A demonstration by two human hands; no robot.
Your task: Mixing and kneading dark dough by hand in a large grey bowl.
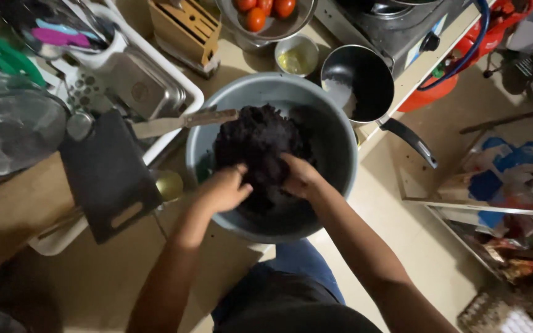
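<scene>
A large grey bowl (335,132) sits at the counter's edge, holding a dark, clumpy mass (255,139). My left hand (223,190) is curled into the near left side of the mass, fingers closed on some of it. Pressed into its near right side is my right hand (300,176), fingers gripping the dark stuff. Both forearms reach in over the bowl's near rim.
A dark cutting board (107,176) with a knife (180,122) lies left of the bowl. Behind are a black saucepan (362,80), a small metal cup (296,57), a bowl of tomatoes (266,15), a knife block (187,28), a dish rack (124,74) and a stove (396,21).
</scene>
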